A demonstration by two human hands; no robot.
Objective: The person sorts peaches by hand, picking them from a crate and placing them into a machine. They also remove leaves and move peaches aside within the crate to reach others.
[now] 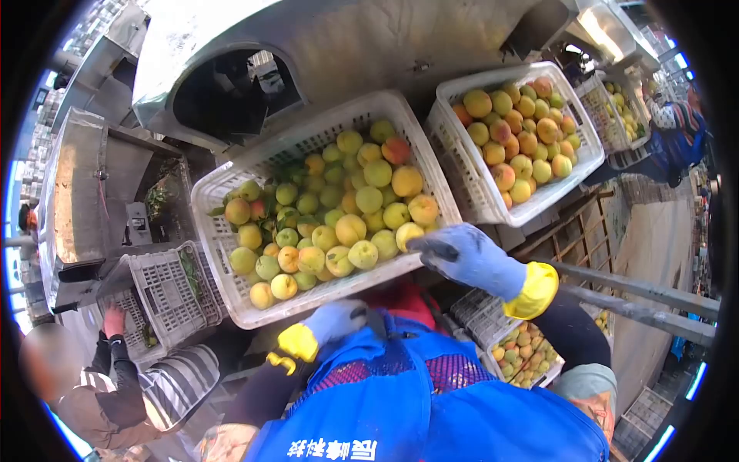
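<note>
At the near rim of the white crate [219, 262], the right hand [471, 258] has fingers by a yellow fruit [409, 234] inside; the left hand [335, 319] is near the blue vest [369, 389]. Whether either grasps, I cannot tell.

The right hand [469, 258], gloved in blue, has its fingertips [419, 245] at a yellow fruit [409, 236] near the corner of a full white crate [331, 296]. The left hand [336, 320] is between this crate and the blue vest [385, 400].
</note>
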